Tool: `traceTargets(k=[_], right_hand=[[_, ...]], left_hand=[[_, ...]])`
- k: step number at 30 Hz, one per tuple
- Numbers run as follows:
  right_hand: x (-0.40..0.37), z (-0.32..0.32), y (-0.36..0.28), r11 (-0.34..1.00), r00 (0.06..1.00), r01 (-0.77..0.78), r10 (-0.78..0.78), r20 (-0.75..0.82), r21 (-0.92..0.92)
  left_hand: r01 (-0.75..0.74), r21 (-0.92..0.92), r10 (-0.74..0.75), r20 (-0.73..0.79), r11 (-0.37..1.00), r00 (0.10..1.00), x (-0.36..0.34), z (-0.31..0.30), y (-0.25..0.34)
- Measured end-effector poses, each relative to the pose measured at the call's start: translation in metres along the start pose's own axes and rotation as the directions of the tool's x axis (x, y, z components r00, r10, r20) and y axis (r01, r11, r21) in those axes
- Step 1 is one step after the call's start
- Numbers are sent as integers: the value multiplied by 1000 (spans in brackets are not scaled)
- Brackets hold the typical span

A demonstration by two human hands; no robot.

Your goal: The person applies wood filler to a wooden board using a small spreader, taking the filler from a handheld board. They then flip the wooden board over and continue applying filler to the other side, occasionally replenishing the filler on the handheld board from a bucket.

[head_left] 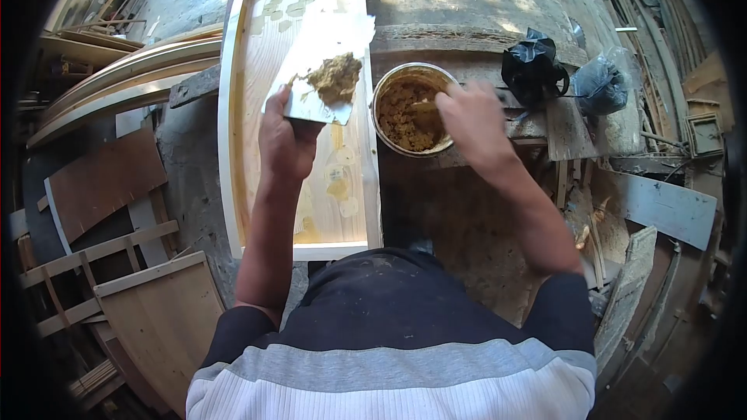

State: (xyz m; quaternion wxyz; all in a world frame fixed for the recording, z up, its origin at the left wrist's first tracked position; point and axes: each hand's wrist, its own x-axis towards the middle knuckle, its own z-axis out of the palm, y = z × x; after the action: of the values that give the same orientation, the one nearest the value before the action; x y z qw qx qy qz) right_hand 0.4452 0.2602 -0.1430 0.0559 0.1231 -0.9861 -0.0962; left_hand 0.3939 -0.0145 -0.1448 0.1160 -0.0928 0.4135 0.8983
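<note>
My left hand point(286, 140) is closed on the near end of a white flat board point(311, 106), which carries a lump of brown putty point(336, 78). This board is over a pale wooden panel with a raised frame point(227, 148); patches of filler mark the panel's face. To the right stands a round tub point(377, 120) with more brown putty point(405, 120) inside. Blurred by motion, my right hand point(476, 120) is at the tub's right rim. Its fingers are closed on a putty knife point(424, 107), whose smeared blade reaches into the tub; the handle is hidden.
A black plastic bag point(533, 66) and a clear bag with dark contents point(601, 85) lie right of the tub on the wooden bench point(467, 35). Long boards point(124, 82) and a brown sheet point(109, 183) are at left. Wood scraps point(630, 280) lie at lower right.
</note>
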Motion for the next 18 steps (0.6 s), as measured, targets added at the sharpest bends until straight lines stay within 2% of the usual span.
traceTargets(k=[1,2,4,8,11,12,15,16,17,18], right_hand=[[17,16,-8,992,999,28,-25,29,-121],[32,34,-10,991,999,35,-31,32,-126],[51,65,-20,894,951,294,-240,195,-338],[53,81,-14,894,909,392,-338,245,-219],[40,77,-10,919,896,393,-378,234,-18],[40,72,-7,917,897,397,-377,231,-43],[41,51,-4,925,862,346,-379,338,156],[49,49,-7,925,860,352,-381,340,146],[55,51,-15,967,835,194,-251,490,165],[55,53,-22,987,766,23,-120,631,159]], left_hand=[[8,-40,-10,-28,999,1000,-3,-4,-4],[7,-48,-9,-31,999,999,-5,-13,-7],[28,-72,-35,-91,997,995,-9,-38,-16],[41,-148,-74,-220,988,973,-29,-68,-16],[21,-180,-56,-192,983,980,-36,-92,-17],[30,-182,-72,-230,983,971,-40,-90,-13],[26,-170,-62,-209,985,976,-47,-106,-14],[28,-152,-62,-223,988,973,-49,-108,-14],[41,-126,-70,-239,991,969,-52,-110,-13],[54,-124,-83,-238,991,968,-53,-115,-17]])
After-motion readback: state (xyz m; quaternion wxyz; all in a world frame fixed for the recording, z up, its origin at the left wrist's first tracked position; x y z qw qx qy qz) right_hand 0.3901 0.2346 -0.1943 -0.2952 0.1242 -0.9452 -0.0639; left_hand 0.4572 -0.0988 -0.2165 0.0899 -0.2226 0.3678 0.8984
